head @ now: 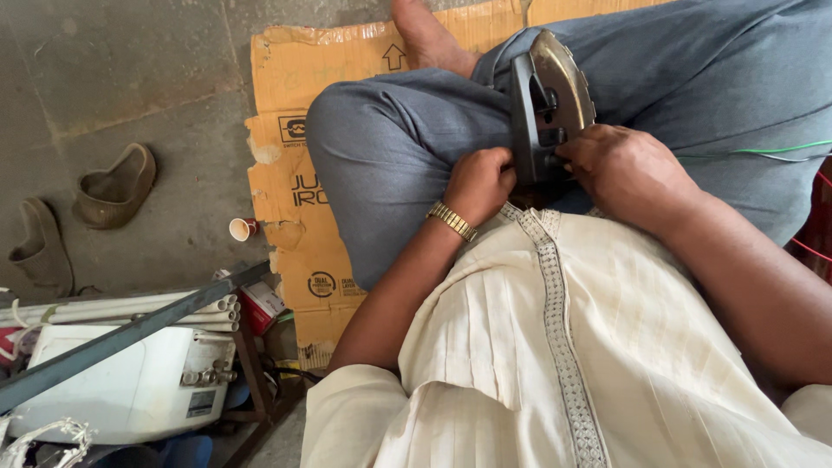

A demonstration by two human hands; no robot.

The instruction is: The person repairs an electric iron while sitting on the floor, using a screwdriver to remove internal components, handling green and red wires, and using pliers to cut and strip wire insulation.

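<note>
On the lap, a dark clothes iron (548, 95) stands on edge between both hands.
Left hand (479, 182), fingers curled, presses its handle side; right hand (626, 169) closes on its rear end. Flattened cardboard (299, 130) covers the floor beneath; two sandals (113, 185) lie well apart.

A grey concrete floor (130, 95) is seen under soft daylight. A torn sheet of brown cardboard (295, 173) is laid at the centre. Two olive sandals (113, 186) are left at nine o'clock, a small paper cup (240, 229) beside the cardboard. White pipes (130, 310) and a white casing (130, 386) are stacked at seven o'clock.
</note>
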